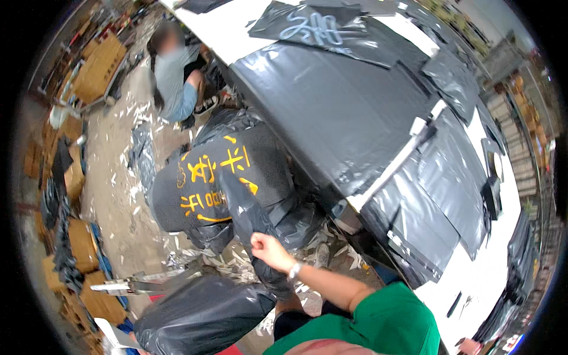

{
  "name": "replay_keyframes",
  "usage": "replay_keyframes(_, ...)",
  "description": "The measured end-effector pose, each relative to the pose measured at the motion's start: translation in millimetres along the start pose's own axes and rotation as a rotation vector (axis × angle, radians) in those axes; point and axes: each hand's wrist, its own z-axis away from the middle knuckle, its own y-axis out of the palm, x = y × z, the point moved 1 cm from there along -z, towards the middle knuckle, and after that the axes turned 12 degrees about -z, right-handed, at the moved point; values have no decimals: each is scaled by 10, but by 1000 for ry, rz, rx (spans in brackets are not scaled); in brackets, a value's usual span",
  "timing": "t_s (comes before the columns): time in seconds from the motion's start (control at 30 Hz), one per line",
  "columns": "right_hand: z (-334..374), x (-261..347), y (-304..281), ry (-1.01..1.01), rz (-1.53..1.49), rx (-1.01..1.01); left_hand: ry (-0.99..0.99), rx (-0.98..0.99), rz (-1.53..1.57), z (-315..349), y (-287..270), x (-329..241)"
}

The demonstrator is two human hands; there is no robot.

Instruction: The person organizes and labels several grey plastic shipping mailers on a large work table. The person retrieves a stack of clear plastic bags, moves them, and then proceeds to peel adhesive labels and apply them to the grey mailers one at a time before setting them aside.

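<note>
My right hand (271,251), with a light band on the wrist, reaches in from the green sleeve. Its fingers are curled closed against a crumpled black plastic sheet (248,207), apparently gripping it. The sheet rises from the fist across a dark grey mat (171,198) with yellow lettering, which is draped over a bulky mound. Below the fist, more black plastic hangs by my legs. A stuffed black plastic bag (204,316) lies to the left of my legs. My left hand does not show.
A large white-topped table (438,296), covered with black plastic sheets (331,112), stands on the right. Another person (174,83) crouches beyond the mat. White scraps litter the floor (115,195); cardboard boxes (100,65) line the left. A pinkish shape (470,347) at lower right is unclear.
</note>
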Motion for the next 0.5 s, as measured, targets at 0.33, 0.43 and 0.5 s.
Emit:
replay_keyframes(0.33, 1697, 2715, -832, -156, 0, 9, 810, -178, -278, 480, -1010, -1346)
replay_keyframes(0.43, 2559, 2919, -1109, -253, -151, -218, 1083, -120, -246, 706, -849, -1820)
replay_keyframes(0.5, 2874, 2824, -1251, -429, -237, -347, 1069, -26, -72, 857, -644, -2105)
